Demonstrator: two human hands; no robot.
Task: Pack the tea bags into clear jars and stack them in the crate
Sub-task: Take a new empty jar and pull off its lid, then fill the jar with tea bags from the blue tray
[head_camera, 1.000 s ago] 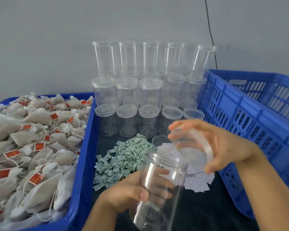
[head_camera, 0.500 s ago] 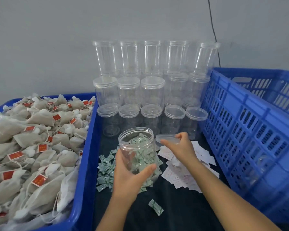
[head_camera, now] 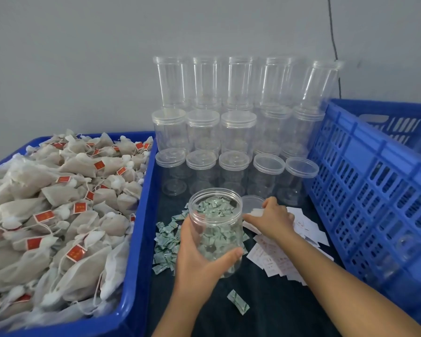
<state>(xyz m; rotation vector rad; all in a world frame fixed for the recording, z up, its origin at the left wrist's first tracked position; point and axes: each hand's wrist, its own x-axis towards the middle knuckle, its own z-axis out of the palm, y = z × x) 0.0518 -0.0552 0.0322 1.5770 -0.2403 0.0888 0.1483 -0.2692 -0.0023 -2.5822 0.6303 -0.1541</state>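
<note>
My left hand (head_camera: 197,259) grips a clear open jar (head_camera: 219,229) and holds it upright over the dark table; nothing lies inside it. Its clear lid (head_camera: 252,203) lies flat on the table just behind my right hand. My right hand (head_camera: 275,220) rests on the pile of white paper slips (head_camera: 309,229), and its fingertips pinch one slip beside the jar. Tea bags (head_camera: 58,215) with red tags fill the blue bin (head_camera: 136,239) on the left. The blue slatted crate (head_camera: 374,190) stands on the right.
Green sachets (head_camera: 167,242) are heaped left of the jar, and one loose sachet (head_camera: 238,301) lies nearer to me. Several lidded clear jars (head_camera: 229,132) are stacked in rows against the grey wall behind. A black cable (head_camera: 332,32) hangs down the wall.
My right hand took the lid off, laid it on the table and moved onto the white slips. My left hand brought the tilted jar upright and further forward.
</note>
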